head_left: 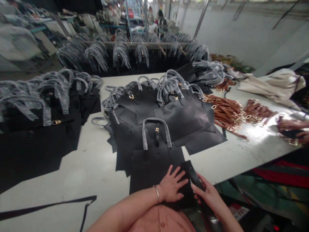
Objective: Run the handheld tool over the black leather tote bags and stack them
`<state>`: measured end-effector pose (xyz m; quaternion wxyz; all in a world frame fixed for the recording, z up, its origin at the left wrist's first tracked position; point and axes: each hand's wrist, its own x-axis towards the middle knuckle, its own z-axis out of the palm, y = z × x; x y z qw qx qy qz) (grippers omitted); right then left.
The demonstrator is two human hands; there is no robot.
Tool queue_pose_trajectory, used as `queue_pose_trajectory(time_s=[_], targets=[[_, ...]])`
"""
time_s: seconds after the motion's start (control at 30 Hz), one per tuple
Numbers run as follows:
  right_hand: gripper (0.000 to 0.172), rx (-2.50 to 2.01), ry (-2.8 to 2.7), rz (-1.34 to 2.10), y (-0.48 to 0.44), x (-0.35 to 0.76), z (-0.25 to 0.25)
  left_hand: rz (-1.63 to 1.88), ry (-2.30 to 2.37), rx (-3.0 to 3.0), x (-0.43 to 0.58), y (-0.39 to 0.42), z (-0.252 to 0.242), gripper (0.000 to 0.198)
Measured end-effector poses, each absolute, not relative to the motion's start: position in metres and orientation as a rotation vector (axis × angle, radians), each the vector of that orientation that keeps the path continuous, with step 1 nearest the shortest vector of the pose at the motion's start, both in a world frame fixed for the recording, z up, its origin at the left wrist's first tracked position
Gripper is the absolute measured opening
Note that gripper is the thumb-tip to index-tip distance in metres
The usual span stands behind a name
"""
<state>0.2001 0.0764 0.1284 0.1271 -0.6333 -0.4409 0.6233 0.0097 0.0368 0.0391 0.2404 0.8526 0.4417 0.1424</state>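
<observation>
A black leather panel (149, 167) with a plastic-wrapped handle (155, 120) and a small strap with a gold buckle (157, 130) lies at the table's front edge. My left hand (172, 185) rests flat on its lower right part, fingers spread. Just to the right, my right hand (205, 191) grips a black strip (193, 174), thumb on one side and fingers on the other. The strip's lower end runs down past the table edge. Behind the panel lies a pile of similar black panels (181, 112) with wrapped handles.
More black panels (29, 145) cover the left side of the white table (101, 180). Brown straps with gold rings (229, 112) lie at the right, near another person's hands (295, 129). A black cord (53, 204) lies front left. Wrapped handles hang on a rack (120, 53) behind.
</observation>
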Motion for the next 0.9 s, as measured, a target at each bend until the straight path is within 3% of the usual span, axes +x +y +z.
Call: queue_pose_trajectory(time_s=[0.17, 0.3, 0.67, 0.9], targets=[[0.081, -1.847, -1.388, 1.891, 0.087, 0.179, 0.124, 0.511, 1.394, 2.198, -0.002, 0.032, 0.043, 0.045], [0.080, -1.857, -1.436, 1.905, 0.094, 0.168, 0.125, 0.524, 1.715, 2.166, -0.032, 0.035, 0.035, 0.042], [0.073, -1.666, -1.815, 1.975, 0.106, 0.102, 0.114, 0.618, 1.442, 2.375, -0.048, 0.022, 0.000, 0.030], [0.070, -1.441, -2.111, 1.948, 0.119, 0.048, 0.111, 0.359, 1.357, 2.253, -0.045, 0.024, -0.002, 0.019]])
